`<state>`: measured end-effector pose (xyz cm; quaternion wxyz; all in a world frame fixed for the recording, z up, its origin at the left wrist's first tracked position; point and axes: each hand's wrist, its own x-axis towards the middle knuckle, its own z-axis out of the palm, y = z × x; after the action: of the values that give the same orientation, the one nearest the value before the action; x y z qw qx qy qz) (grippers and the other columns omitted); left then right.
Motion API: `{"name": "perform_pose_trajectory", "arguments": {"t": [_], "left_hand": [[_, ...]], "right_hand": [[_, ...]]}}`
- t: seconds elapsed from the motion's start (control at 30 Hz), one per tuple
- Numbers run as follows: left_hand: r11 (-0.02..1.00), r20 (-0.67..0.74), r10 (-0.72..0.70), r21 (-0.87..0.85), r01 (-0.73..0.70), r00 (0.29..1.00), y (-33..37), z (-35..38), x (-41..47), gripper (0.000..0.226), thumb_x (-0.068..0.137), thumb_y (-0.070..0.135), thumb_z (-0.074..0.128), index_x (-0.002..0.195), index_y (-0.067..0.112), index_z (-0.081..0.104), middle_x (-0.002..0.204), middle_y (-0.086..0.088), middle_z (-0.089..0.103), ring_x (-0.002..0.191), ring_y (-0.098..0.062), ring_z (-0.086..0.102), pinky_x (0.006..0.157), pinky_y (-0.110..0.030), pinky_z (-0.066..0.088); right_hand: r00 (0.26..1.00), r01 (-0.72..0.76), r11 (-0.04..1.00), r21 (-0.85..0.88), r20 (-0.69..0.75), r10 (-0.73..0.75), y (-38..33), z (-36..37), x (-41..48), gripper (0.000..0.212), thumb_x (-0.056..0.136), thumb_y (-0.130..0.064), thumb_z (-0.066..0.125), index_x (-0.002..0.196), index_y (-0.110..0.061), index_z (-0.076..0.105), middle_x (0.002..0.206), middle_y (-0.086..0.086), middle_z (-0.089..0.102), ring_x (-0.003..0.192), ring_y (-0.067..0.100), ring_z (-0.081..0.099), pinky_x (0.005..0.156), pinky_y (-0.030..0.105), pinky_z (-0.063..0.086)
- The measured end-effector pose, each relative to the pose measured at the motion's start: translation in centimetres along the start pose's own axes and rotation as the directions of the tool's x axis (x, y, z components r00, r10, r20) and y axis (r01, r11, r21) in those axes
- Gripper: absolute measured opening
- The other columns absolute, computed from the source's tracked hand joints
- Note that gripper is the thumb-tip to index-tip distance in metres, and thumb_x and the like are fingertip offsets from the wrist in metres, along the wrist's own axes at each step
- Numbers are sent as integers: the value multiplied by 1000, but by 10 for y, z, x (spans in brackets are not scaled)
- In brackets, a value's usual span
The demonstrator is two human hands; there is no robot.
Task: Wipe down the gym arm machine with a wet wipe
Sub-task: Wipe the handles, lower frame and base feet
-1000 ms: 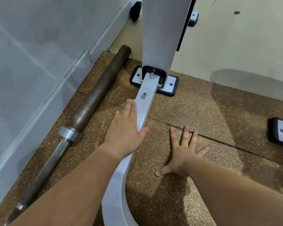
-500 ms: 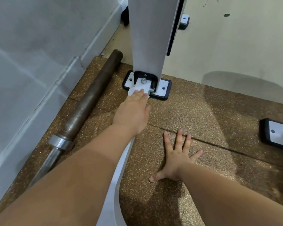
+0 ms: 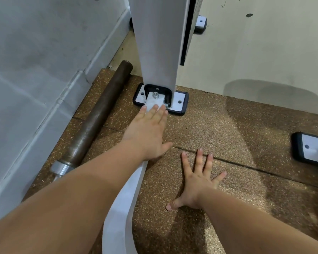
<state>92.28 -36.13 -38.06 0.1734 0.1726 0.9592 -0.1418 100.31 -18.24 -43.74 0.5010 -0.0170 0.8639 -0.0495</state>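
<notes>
Speckled rubber floor (image 3: 218, 129) is carrying the machine's white base bar (image 3: 121, 217), running from 6 o'clock to the upright post (image 3: 158, 43) at 12. L hand (image 3: 147, 132) is pressing flat, fingers straight, on the bar's far end; wipe under it can't be made out. R hand (image 3: 196, 182) is lying splayed on floor at 5. Barbell (image 3: 97, 114) is lying at 9.

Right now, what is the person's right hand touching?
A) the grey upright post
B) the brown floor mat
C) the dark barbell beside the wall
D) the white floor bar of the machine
B: the right hand lies flat with spread fingers on the brown floor mat, apart from the machine, while the left hand lies flat on the white floor bar.
</notes>
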Motion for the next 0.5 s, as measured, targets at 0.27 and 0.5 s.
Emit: {"name": "perform_pose_trajectory", "arguments": {"t": [0.27, 0.5], "left_hand": [[965, 8, -80, 251, 75, 997, 21, -7, 26, 97, 97, 70, 25, 158, 2, -8, 167, -18, -12, 154, -36, -13, 123, -56, -11], [968, -59, -67, 239, 79, 996, 23, 18, -24, 95, 95, 71, 10, 153, 1, -18, 161, -22, -29, 151, -36, -24, 118, -61, -18]], "right_hand": [[1000, 3, 1000, 0, -10, -3, 0, 1, 0, 170, 41, -84, 84, 129, -44, -57, 126, 7, -74, 121, 41, -63, 101, 85, -18], [1000, -6, 1000, -16, -21, 5, 0, 2, 1, 171, 40, -84, 83, 132, -43, -55, 126, 8, -73, 121, 43, -62, 101, 86, -16]]}}
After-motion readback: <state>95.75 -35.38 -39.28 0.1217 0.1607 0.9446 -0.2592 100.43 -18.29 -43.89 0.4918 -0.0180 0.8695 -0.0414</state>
